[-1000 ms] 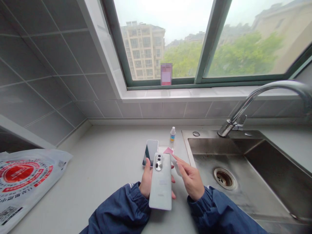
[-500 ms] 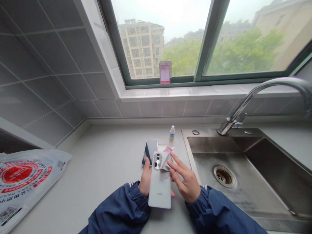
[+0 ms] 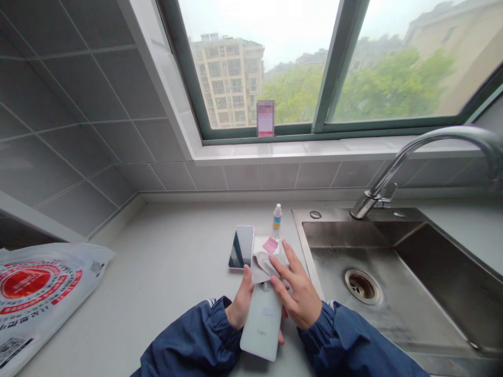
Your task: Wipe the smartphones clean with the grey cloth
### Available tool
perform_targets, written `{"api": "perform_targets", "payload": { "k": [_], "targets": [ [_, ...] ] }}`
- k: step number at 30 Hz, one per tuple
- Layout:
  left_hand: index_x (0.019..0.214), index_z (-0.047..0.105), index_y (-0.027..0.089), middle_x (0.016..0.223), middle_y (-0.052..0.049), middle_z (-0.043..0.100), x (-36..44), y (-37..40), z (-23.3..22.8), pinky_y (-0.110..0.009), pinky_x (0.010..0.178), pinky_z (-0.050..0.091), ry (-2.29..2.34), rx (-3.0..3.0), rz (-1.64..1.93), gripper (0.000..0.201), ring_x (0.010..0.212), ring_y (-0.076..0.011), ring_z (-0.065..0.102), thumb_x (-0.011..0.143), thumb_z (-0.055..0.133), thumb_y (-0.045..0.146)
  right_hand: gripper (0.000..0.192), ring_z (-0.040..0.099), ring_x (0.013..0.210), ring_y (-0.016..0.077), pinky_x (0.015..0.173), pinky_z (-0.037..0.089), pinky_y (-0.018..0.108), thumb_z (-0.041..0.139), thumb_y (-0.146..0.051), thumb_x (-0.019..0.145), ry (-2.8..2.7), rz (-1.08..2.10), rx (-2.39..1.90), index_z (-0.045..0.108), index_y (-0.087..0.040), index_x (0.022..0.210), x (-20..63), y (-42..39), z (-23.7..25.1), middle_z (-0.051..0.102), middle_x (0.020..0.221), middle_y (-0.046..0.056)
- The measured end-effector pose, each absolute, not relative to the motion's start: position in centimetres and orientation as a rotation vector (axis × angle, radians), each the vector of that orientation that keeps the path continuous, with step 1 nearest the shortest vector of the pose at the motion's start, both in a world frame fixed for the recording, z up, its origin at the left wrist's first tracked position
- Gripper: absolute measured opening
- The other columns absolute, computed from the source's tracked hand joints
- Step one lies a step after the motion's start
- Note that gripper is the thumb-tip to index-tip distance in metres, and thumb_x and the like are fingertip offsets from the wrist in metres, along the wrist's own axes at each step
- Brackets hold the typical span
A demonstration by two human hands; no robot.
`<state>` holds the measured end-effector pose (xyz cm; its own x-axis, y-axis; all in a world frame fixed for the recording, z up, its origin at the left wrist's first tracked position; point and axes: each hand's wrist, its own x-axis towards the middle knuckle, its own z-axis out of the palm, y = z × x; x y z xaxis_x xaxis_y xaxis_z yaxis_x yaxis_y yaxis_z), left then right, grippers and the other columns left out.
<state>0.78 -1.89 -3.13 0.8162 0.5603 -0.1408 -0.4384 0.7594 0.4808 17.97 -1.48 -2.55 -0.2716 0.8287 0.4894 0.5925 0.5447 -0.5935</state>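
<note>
My left hand (image 3: 241, 299) grips a white phone (image 3: 262, 324) by its left edge, back side up, tilted slightly to the right over the counter. My right hand (image 3: 295, 289) presses a white cloth (image 3: 262, 264) onto the phone's upper end, so the camera ring is mostly covered. A second phone (image 3: 242, 246) lies screen up on the counter just beyond my left hand. Beside it sits a small pink packet (image 3: 270, 244) on a pale sheet. A little dropper bottle (image 3: 277, 215) stands further back.
A steel sink (image 3: 393, 272) with a drain and a curved tap (image 3: 412, 157) fills the right side. A printed plastic bag (image 3: 35, 293) lies at the left on the grey counter (image 3: 168, 267). Tiled walls and a window ledge close off the back.
My right hand brought the cloth from the phone's right side onto its top, covering the camera. The phone has dropped lower and tilted right.
</note>
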Motion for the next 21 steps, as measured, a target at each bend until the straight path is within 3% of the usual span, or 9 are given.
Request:
{"api": "perform_targets", "payload": {
  "k": [5, 11, 17, 21],
  "targets": [
    [0.136, 0.049, 0.008, 0.088, -0.017, 0.072, 0.73, -1.91, -3.11, -0.045, 0.064, 0.052, 0.305, 0.45, 0.538, 0.109, 0.071, -0.0318, 0.07, 0.074, 0.005, 0.086, 0.047, 0.003, 0.146, 0.0437, 0.107, 0.022, 0.071, 0.047, -0.028, 0.096, -2.113, 0.158, -1.173, 0.047, -0.023, 0.143, 18.2, -1.59, -2.07, 0.0, 0.162, 0.011],
    [0.15, 0.029, 0.021, 0.111, -0.017, 0.07, 0.68, -1.72, -2.94, -0.048, 0.074, 0.051, 0.297, 0.441, 0.539, 0.104, 0.074, -0.0308, 0.071, 0.073, 0.009, 0.087, 0.049, 0.005, 0.146, 0.0417, 0.11, 0.021, 0.067, 0.047, -0.023, 0.096, -2.287, 0.058, -1.06, 0.044, -0.022, 0.145, 18.13, -2.08, -1.81, 0.002, 0.162, 0.014],
    [0.143, 0.044, 0.016, 0.126, -0.015, 0.064, 1.07, -1.23, -3.01, -0.045, 0.108, 0.036, 0.269, 0.362, 0.807, 0.085, 0.117, -0.0295, 0.06, 0.086, 0.019, 0.075, 0.049, 0.011, 0.147, 0.0372, 0.112, 0.024, 0.064, 0.047, -0.023, 0.095, -2.461, 0.094, -0.932, 0.043, -0.018, 0.144, 18.04, -2.28, -1.81, 0.019, 0.16, 0.013],
    [0.134, 0.054, 0.009, 0.126, -0.017, 0.064, 1.05, -1.03, -2.69, -0.04, 0.114, 0.03, 0.319, 0.302, 0.839, 0.087, 0.125, -0.0277, 0.054, 0.087, 0.02, 0.074, 0.05, 0.016, 0.147, 0.0343, 0.114, 0.025, 0.06, 0.047, -0.023, 0.096, -2.531, 0.151, -0.86, 0.042, -0.015, 0.145, 17.96, -2.48, -1.55, 0.027, 0.157, 0.012]
  ]
}}
